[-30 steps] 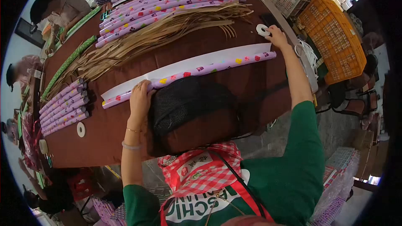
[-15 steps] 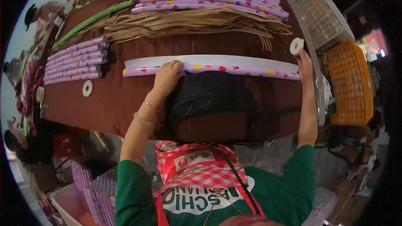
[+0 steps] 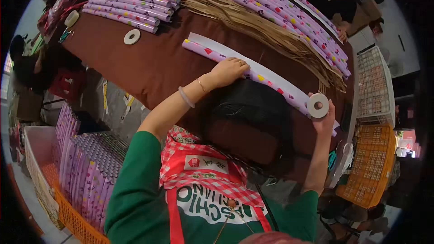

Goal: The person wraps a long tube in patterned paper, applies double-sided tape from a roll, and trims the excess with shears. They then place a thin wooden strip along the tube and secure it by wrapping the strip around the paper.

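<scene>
A roll of purple patterned wrapping paper (image 3: 274,88) lies slantwise on the brown-covered table, with a white flap of its sheet showing along the far side. My left hand (image 3: 229,71) is closed over the middle of this roll, fingers together and pressing on it. In my right hand (image 3: 326,120) is a roll of white tape (image 3: 318,105), gripped by its edge between thumb and fingers. The tape overlaps the right end of the wrapping paper roll in this view. A black mesh-covered object (image 3: 253,108) sits between my arms and partly hides the table.
Finished-looking purple rolls (image 3: 131,7) lie far left, near another tape roll (image 3: 132,36). Brown strips (image 3: 257,25) and more purple rolls (image 3: 285,18) cover the far side. Crates (image 3: 368,167) stand at right, a box of rolls (image 3: 86,171) lower left. A co-worker's hand (image 3: 342,32) is across the table.
The camera view has turned, so the table now appears slanted. My right hand has brought the tape from beyond the right end of the wrapping paper roll to over that end.
</scene>
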Demonstrator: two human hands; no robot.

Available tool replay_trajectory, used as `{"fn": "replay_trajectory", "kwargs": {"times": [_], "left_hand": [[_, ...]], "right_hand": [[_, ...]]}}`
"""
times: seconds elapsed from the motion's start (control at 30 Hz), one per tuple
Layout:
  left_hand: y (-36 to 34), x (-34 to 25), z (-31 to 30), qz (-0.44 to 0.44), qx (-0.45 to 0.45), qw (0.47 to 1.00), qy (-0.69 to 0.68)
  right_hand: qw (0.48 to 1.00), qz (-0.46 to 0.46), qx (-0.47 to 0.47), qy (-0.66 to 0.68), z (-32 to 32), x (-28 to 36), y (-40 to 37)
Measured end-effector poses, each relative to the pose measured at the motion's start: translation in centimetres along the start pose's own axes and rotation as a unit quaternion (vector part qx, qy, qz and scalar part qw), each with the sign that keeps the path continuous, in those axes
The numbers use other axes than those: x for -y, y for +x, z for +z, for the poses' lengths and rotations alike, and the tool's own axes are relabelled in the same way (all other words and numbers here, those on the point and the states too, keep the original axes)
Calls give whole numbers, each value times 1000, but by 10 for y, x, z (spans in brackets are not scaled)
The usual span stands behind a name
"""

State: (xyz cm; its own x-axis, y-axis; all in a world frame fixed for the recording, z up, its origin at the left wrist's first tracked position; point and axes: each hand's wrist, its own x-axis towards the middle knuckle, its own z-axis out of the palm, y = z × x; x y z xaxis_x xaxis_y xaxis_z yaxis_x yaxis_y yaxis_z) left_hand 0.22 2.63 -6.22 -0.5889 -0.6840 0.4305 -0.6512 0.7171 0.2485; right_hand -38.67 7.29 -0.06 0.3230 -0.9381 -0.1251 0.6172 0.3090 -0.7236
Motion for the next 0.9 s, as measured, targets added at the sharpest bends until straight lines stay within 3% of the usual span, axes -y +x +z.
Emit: {"fn": "replay_trajectory", "kwargs": {"times": [0.13,0.2,0.47,0.5,0.63,0.87,0.9], "left_hand": [[4,-1,-4,11,20,1000,19],[5,1,-5,20,9,999,33],[4,-3,-5,15,41,998,56],[3,-5,-6,5,51,996,73],[1,-7,-9,-8,64,997,49],[2,-5,-11,3,81,996,49],[2,-4,-10,20,46,997,63]], "right_hand": [[1000,-4,4,-3,16,-17,2],[984,32,135,110,23,-21,3],[999,24,21,-5,58,-28,1],[996,9,81,-25,57,-31,6],[995,7,67,-70,58,-32,4],[986,22,139,-94,67,-29,1],[982,18,150,-109,69,-31,2]]}}
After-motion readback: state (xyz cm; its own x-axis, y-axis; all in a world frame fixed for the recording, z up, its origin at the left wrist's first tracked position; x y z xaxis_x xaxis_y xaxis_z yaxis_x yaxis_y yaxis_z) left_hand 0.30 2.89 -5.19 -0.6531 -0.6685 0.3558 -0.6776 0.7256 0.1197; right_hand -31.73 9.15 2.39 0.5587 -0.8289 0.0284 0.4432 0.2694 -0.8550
